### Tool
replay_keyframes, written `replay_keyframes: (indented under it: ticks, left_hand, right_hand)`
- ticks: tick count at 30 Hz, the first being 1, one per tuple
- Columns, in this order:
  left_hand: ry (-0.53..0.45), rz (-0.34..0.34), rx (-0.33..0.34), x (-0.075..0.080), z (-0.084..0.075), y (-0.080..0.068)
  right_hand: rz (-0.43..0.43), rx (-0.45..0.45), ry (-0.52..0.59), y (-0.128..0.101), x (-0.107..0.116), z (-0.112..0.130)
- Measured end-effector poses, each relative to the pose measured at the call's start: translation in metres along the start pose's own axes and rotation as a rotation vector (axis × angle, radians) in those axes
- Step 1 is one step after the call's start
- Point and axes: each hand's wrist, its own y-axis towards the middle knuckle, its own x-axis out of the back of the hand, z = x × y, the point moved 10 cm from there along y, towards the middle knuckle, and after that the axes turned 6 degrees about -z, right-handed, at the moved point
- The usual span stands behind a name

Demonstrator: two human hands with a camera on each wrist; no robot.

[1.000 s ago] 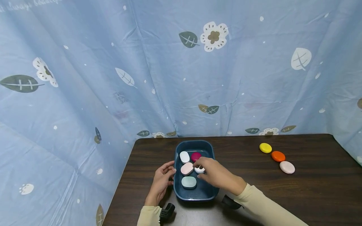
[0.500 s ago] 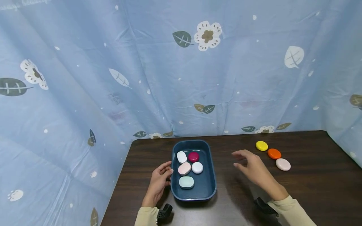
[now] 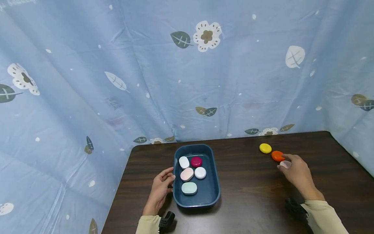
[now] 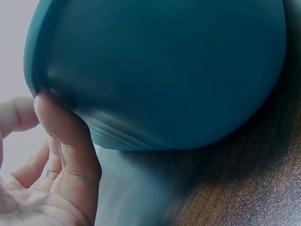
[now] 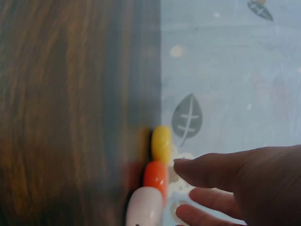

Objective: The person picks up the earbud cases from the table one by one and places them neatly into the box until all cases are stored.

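right hand (image 3: 299,170): released; its thumb and index finger are standing apart, bracketing the pale pink disc (image 3: 284,163). contact between fingertips and disc cannot be confirmed. the disc is lying on the right part of the worktop (image 3: 248,182), partly hidden by the fingers. the orange disc (image 3: 277,156) is sitting directly beyond it, and the yellow disc (image 3: 265,148) is lying farthest from the person, so that all three are forming a slanting row.

left hand (image 3: 160,188): its thumb and fingers are meeting the left side of the blue tray (image 3: 208,195), the thumb tip touching the rim. whether the hand is pinching the wall or merely resting against it, one cannot tell.

tray contents: an oblong white piece (image 3: 184,162) and a crimson disc (image 3: 196,162) are lying side by side toward the far end. a pink piece (image 3: 186,175) and a round white piece (image 3: 200,173) are occupying the middle. a pale green piece (image 3: 189,188) is lying nearest the person.

surroundings: a blue curtain (image 3: 146,58) with leaf and flower prints is hanging behind the worktop. cream sleeves (image 3: 325,216) are covering both forearms.
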Motion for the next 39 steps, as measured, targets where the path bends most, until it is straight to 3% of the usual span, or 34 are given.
replay_keyframes:
  ticks: [8, 15, 28, 39]
  left_hand:
    - [0.012, 0.001, -0.005, -0.001, -0.002, 0.0]
    - [0.019, 0.011, 0.004, -0.003, -0.002, -0.001]
    - [0.026, -0.011, 0.034, 0.006, 0.002, 0.0]
    - [0.038, -0.022, 0.036, 0.002, 0.002, 0.001]
  right_hand:
    - [0.034, -0.086, -0.067, 0.003, -0.004, -0.02]
    - [-0.01, -0.048, -0.119, 0.003, 0.0, -0.021]
    - [0.019, -0.112, -0.086, -0.001, -0.007, -0.019]
    - [0.035, -0.138, -0.104, 0.0, -0.006, -0.025]
